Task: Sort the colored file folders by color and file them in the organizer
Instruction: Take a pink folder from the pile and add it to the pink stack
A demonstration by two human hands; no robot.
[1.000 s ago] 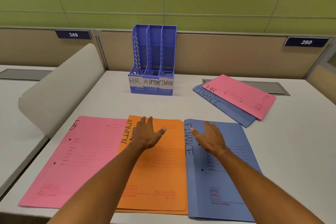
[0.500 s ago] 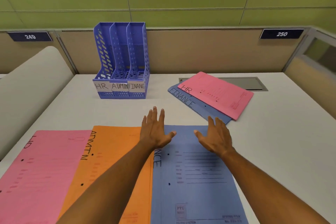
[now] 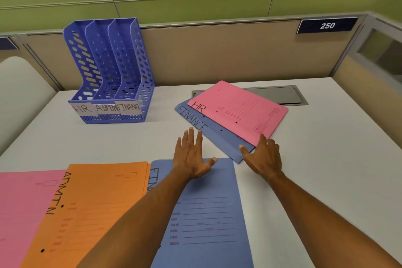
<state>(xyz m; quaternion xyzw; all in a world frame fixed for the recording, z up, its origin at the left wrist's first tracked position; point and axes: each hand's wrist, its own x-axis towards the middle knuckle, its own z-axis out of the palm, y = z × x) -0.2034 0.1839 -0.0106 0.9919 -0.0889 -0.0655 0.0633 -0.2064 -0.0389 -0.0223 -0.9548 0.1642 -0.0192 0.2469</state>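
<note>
On bench, both hands flat-open: left hand (image 3: 191, 157), right hand (image 3: 264, 157) touching unsorted pink paper HR folder (image 3: 237, 111); pinch top folder only.

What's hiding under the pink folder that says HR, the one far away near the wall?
A blue folder marked FINANCE lies under that pink HR folder, sticking out along its near left edge. The pink one covers most of it, so whether anything else lies beneath cannot be seen.

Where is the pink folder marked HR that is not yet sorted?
In the head view, the pink paper folder marked HR lies right of centre, on top of a blue paper folder marked FINANCE, just beyond the right hand.
</note>
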